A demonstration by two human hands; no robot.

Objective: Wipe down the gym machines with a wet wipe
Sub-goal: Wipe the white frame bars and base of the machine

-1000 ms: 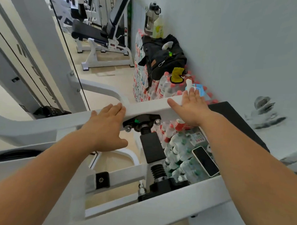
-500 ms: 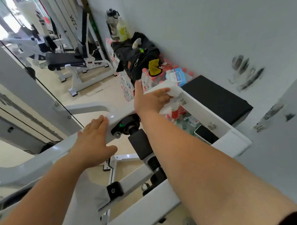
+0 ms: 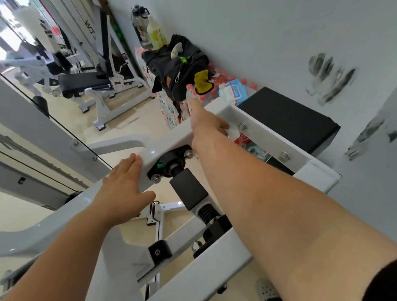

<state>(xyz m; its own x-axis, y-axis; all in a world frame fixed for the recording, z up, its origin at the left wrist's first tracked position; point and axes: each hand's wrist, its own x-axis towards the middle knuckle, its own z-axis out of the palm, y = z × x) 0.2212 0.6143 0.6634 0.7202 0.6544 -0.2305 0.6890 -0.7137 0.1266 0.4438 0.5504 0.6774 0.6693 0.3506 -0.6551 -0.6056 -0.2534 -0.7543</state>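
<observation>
A white gym machine beam runs diagonally across the view, with a black adjuster and spring under it. My left hand lies flat on the beam's lower part, fingers straight. Higher up, near the beam's corner, my right hand reaches over the edge. Its thumb points up along the beam and its fingers curl round a white wet wipe held against the inner face. Only a small bit of the wipe shows.
A black pad sits at the machine's far end by the wall. Behind it are bottled water packs, a blue wipe packet and a black bag. A weight bench stands across the floor on the left.
My right hand has slid with the wipe from the beam's top toward its far corner and over onto the inner face. My left hand has stayed flat on the beam. The view has tilted.
</observation>
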